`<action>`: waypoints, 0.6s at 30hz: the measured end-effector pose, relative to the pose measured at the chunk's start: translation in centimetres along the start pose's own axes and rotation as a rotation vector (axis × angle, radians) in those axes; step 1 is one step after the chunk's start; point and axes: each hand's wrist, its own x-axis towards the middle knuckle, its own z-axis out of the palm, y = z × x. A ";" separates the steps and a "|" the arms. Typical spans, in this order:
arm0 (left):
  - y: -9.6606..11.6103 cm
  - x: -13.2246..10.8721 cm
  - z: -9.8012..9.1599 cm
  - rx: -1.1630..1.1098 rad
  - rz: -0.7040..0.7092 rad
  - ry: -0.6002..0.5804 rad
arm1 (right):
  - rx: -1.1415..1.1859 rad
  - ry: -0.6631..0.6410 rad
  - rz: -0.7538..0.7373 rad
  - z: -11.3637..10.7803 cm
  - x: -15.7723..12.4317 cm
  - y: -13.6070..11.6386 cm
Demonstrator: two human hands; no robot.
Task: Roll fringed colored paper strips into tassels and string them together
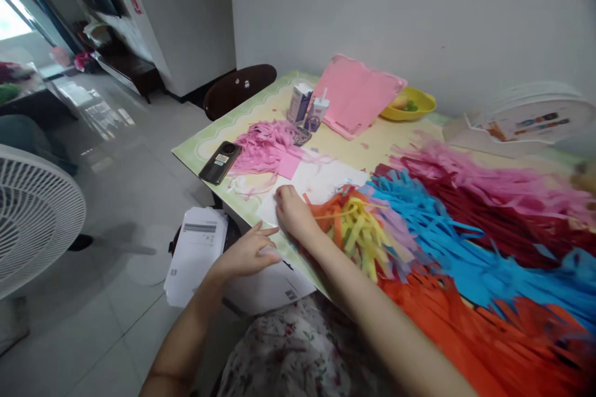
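My right hand (293, 211) rests on the white sheet (321, 180) near the table's front edge, its fingers curled together; whatever they may hold is hidden. Lower and to the left, my left hand (249, 251) hovers by the table edge with its fingers spread and nothing in them. Orange strips (328, 214) and yellow strips (363, 229) lie just right of my right hand. Beyond it, a small pink square (288, 165) touches a heap of pink strips (263, 142). Blue strips (433, 223) spread farther right.
A phone (220, 162) lies at the table's left corner. Two drink cartons (300, 102) stand behind the pink strips, near a pink tablet case (356, 96) and a yellow bowl (414, 105). Below the edge are white boxes (198, 254); a fan (37, 217) stands left.
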 end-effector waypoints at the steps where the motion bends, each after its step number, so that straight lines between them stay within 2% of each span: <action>1: -0.2 0.0 0.0 -0.010 -0.007 0.005 | -0.012 -0.006 -0.006 0.2 0.0 -0.2; 9: -1.2 0.0 0.5 -0.015 0.013 0.032 | -0.068 -0.035 -0.034 0.8 -0.3 -1.1; 18: -1.1 -0.1 0.3 -0.052 0.021 0.031 | -0.040 -0.023 -0.060 0.1 -3.3 -0.6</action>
